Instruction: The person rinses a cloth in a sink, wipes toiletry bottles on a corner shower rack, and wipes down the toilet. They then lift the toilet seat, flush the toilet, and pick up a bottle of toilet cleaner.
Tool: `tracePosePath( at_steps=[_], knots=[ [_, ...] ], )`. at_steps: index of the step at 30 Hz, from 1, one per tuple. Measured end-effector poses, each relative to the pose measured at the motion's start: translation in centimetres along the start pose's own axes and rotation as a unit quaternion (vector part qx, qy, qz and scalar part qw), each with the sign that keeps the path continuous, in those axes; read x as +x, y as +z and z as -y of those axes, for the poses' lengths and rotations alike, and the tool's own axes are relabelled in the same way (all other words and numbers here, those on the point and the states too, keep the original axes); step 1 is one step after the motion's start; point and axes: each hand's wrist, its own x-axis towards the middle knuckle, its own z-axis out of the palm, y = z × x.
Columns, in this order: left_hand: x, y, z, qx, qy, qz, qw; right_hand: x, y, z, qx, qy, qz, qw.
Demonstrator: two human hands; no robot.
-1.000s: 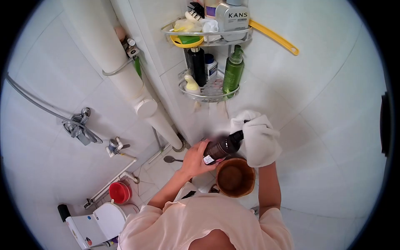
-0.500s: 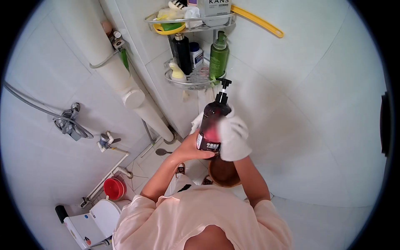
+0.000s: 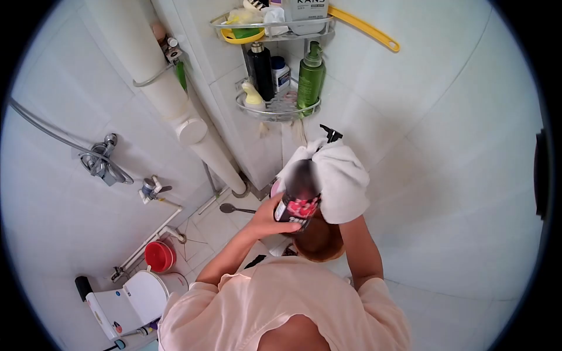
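Note:
A dark pump bottle (image 3: 301, 207) with a pink-red label stands tilted in front of my chest. My left hand (image 3: 267, 219) is closed around its lower part, the thumb lying across the front near the base. A white towel (image 3: 345, 181) covers my right hand and wraps the bottle's shoulder and neck, pressed there by the hidden fingers. Only the wrist shows below the cloth. The black pump head (image 3: 331, 134) sticks out above the towel. Beneath the bottle, a brown tub (image 3: 319, 248) sits on the floor, partly hidden.
A two-tier corner rack (image 3: 278, 111) holds a green pump bottle (image 3: 311, 82), a black bottle (image 3: 261, 70) and other toiletries. On the left are a thick white pipe (image 3: 170, 99), a shower tap (image 3: 102, 161), a red bucket (image 3: 159, 256) and a toilet (image 3: 143, 295). A dark brush (image 3: 229, 207) lies below.
The towel has moved up from the bottle's right side to wrap its neck and shoulder. The pump head has tilted to the right. My left hand keeps its hold lower down.

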Motion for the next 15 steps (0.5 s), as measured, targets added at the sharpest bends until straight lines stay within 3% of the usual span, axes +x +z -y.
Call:
tracePosePath(
  at_steps=[1, 3, 5, 8, 11, 12, 15],
  knots=[
    [0.1, -0.2, 0.2, 0.212, 0.021, -0.072, 0.974, -0.3, 0.7, 0.9, 0.117, 0.068, -0.004, 0.991],
    [0.7, 0.4, -0.1, 0.311, -0.006, -0.140, 0.940, -1.0, 2.1, 2.6, 0.355, 0.194, -0.062, 0.913],
    [1.0, 0.4, -0.5, 0.354, -0.003, -0.173, 0.919, -0.3, 1.4, 2.3, 0.198, 0.061, -0.018, 0.978],
    [0.2, 0.0, -0.8, 0.333, 0.037, -0.140, 0.932, 0.0, 0.2, 1.8, -0.055, -0.136, 0.039, 0.988],
    [0.6, -1.9, 0.6, 0.153, 0.051, 0.008, 0.987, 2.5, 0.3, 5.5, -0.272, -0.205, 0.141, 0.929],
    [0.9, -2.1, 2.1, 0.020, 0.022, 0.053, 0.998, 3.4, 0.6, 6.8, -0.337, -0.206, 0.181, 0.901],
    [1.5, -0.9, 2.8, -0.173, 0.002, -0.014, 0.985, 2.7, 2.9, 5.3, -0.164, -0.064, 0.076, 0.981]
  ],
)
